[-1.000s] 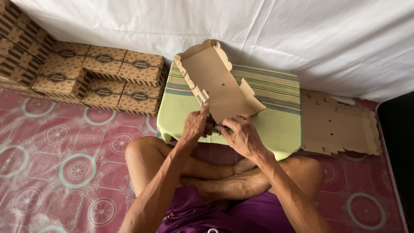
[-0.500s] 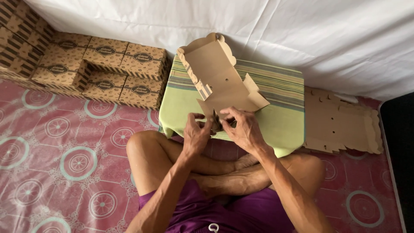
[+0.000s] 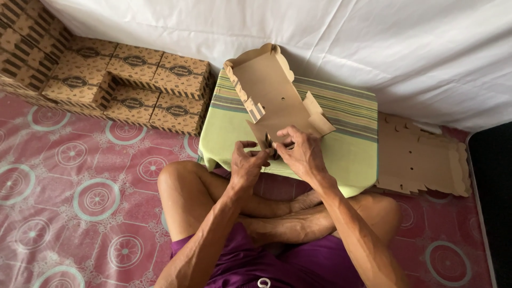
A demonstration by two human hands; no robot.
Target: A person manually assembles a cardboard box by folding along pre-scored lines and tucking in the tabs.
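Note:
A flat brown cardboard box blank point(image 3: 272, 96) with scalloped edges lies partly folded on a low table covered by a green striped cloth point(image 3: 341, 144). My left hand point(image 3: 248, 165) pinches the blank's near edge from the left. My right hand point(image 3: 301, 152) grips the same near edge from the right, fingers curled over a flap. Both hands meet at the front of the table, above my crossed legs.
Several folded patterned brown boxes point(image 3: 133, 80) are stacked on the floor at the left. A pile of flat cardboard blanks point(image 3: 421, 157) lies to the right of the table. A white sheet point(image 3: 346, 42) hangs behind. The floor mat point(image 3: 80, 192) is pink with circles.
The hands have shifted slightly along the blank's near edge, and the blank has tilted a little more upright at its far end.

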